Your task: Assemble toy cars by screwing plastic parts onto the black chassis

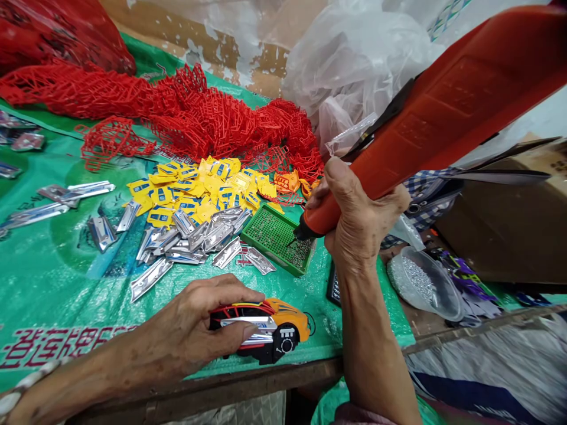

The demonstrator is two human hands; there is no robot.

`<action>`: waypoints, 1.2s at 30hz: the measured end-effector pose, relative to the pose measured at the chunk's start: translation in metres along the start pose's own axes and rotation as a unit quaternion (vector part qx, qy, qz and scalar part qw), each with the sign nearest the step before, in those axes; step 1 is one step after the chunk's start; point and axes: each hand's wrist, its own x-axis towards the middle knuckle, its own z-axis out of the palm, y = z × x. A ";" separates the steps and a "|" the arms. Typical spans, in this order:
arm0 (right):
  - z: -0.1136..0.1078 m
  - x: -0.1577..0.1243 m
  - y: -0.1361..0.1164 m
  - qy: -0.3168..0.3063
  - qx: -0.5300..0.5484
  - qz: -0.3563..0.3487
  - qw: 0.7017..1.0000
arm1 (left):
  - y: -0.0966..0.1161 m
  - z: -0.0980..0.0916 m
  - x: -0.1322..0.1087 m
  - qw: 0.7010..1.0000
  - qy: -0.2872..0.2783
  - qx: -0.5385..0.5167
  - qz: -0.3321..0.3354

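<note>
My left hand (217,321) is closed around the rear half of an orange and black toy car (290,321) at the table's front edge. Its thumb presses on a silver side panel (266,323) along the car's flank. My right hand (361,215) grips a red electric screwdriver (425,124), which slants down to the left. The black tip of the screwdriver reaches over a green perforated tray (277,236) that holds many tiny screws. Whether a screw sits on the bit is too small to tell.
Loose silver panels (217,230) and yellow plastic pieces (199,183) lie behind the car. Red plastic frames (212,118) are heaped further back. At the right stand a clear bowl of small metal parts (420,283) and a cardboard box (509,218). Plastic bags (354,53) hang behind.
</note>
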 end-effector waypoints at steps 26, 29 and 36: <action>0.000 0.003 0.009 0.006 0.041 -0.059 0.997 | 0.003 -0.002 0.004 0.999 0.002 0.006 -0.041; 0.002 0.005 0.003 0.014 0.065 -0.056 0.996 | 0.009 -0.005 0.007 0.996 -0.008 0.005 -0.087; 0.004 0.004 -0.046 0.021 0.081 -0.080 0.993 | 0.017 -0.011 0.015 0.991 -0.041 -0.018 -0.122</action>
